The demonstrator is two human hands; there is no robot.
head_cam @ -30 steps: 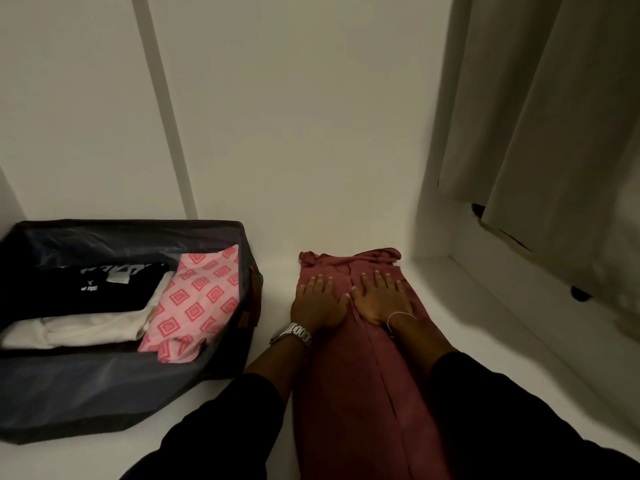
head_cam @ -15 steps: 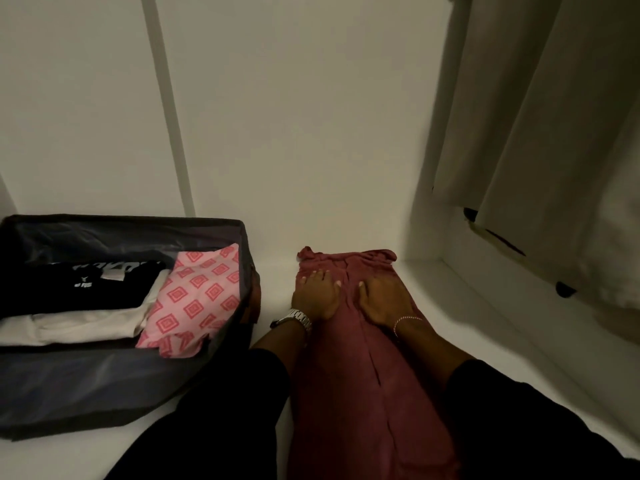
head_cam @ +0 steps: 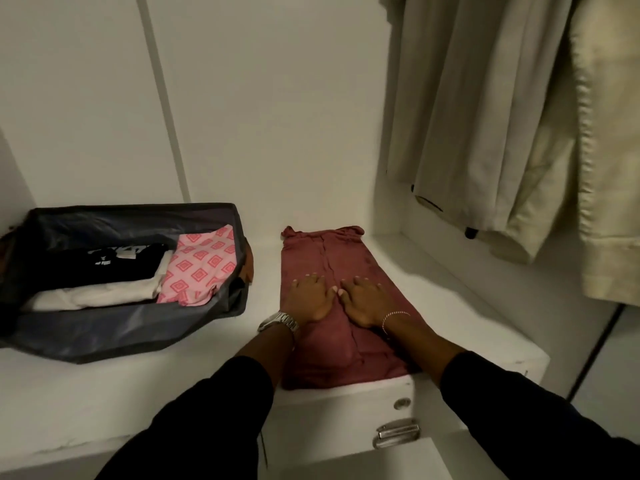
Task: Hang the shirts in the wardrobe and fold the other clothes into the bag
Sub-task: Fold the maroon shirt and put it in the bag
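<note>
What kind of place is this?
Probably the inside of a wardrobe: pale shirts hang at the right, and a dark red garment lies on a white shelf beside an open bag of folded clothes.

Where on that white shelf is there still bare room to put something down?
Bare shelf shows between the bag and the maroon garment, and right of the garment toward the hanging shirts. The bag holds three folded pieces. Both hands, left hand and right hand, press flat on the garment.
</note>
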